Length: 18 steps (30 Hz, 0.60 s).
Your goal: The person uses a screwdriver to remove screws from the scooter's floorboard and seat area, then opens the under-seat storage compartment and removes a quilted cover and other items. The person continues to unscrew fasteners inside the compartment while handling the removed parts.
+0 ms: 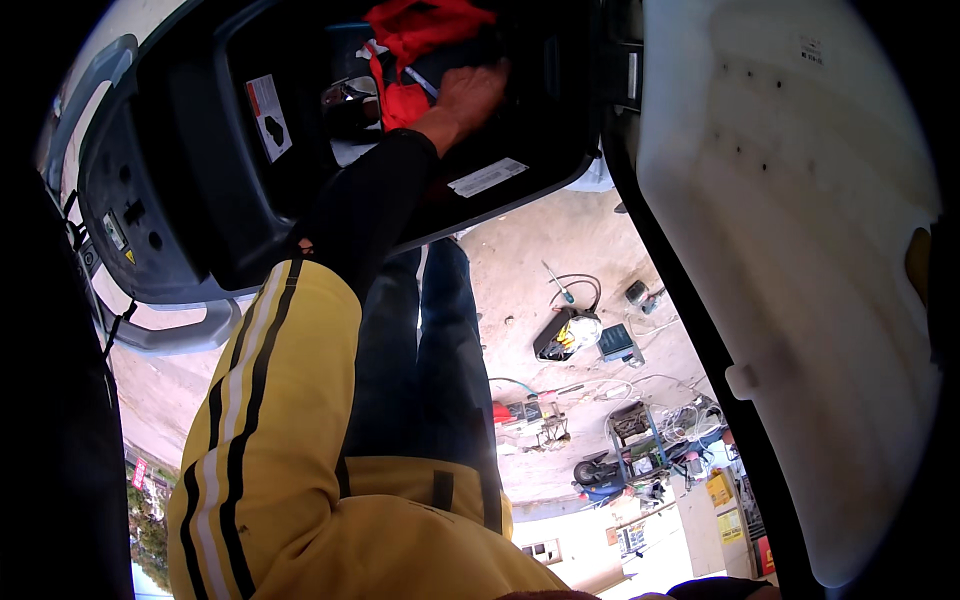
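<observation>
My left hand [468, 98] reaches down into a dark storage compartment [290, 225] that looks like a scooter's under-seat box. Its fingers curl into the shade, and what they hold, if anything, is hidden. Beside them lies a bundle of red cloth [425, 25] over something dark. A thin white-and-blue stick-like item [421, 82] rests next to the hand. Left of the cloth is a shiny, mirror-like object [347, 92]. At the lower right edge a little of a dark cuff shows; my right hand is out of the picture.
A raised seat lid [790, 200] with a pale underside stands on the right, hinged to the compartment. Grey grab rails [190, 330] flank the left. On the sandy ground lie an open tool case [568, 335], a dark box [618, 343], cables and a cluttered metal frame [640, 440].
</observation>
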Available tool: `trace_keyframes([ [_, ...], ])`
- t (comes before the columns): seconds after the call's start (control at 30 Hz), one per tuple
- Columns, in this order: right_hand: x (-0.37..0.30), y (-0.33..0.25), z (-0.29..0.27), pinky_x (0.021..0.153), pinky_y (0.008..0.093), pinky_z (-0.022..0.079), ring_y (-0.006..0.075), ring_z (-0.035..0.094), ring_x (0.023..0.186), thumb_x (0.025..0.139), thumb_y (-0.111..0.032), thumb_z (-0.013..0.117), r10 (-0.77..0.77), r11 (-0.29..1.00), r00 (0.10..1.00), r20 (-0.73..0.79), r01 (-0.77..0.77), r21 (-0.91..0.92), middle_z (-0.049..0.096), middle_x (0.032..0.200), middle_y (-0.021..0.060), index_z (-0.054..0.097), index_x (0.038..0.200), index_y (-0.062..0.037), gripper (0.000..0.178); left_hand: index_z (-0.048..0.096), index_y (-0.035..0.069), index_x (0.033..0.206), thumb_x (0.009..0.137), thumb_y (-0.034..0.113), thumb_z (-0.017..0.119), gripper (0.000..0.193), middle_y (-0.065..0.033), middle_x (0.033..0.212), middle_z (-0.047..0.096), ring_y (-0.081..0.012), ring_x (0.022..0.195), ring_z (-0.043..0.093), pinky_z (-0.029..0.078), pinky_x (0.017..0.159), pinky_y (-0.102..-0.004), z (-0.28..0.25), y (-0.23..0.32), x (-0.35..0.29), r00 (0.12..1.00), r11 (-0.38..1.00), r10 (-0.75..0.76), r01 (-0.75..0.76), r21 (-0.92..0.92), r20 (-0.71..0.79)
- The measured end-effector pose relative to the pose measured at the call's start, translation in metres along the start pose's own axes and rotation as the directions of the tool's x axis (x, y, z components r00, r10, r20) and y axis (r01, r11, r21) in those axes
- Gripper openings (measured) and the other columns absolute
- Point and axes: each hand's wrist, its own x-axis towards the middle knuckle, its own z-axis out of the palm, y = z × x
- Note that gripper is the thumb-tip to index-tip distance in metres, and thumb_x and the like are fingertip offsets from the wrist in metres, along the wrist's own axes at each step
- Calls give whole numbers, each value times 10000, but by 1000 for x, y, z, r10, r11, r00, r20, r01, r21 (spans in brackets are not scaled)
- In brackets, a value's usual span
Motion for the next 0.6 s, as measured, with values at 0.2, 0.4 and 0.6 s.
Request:
trace_keyframes([
  [0.2,-3,5,5,1177,450,418,421,579,1290,1065,-38,394,12,999,1000,-7,-12,50,565,1312,403,462,1350,291,440,702,82,1192,904,182,676,306,-236,1124,743,-435,1029,724,568,902,-538,-28,-18,-1,985,971,-173,167,-168,-19],
  [0.4,2,5,5,1169,446,424,413,585,1282,1066,-47,407,30,993,999,-32,-26,116,573,1305,393,469,1348,285,440,737,108,1217,931,197,690,304,-178,1205,718,-383,1078,723,570,934,-499,-26,-35,-14,996,991,92,-94,-97,-23],
  [0.6,22,2,0,1160,442,431,406,591,1275,1067,-55,419,45,982,995,-86,-28,187,580,1298,383,476,1347,279,440,763,117,1172,916,199,713,273,-146,1170,727,-346,1032,741,600,860,-463,-17,-16,-15,971,970,239,-238,38,-10],
])
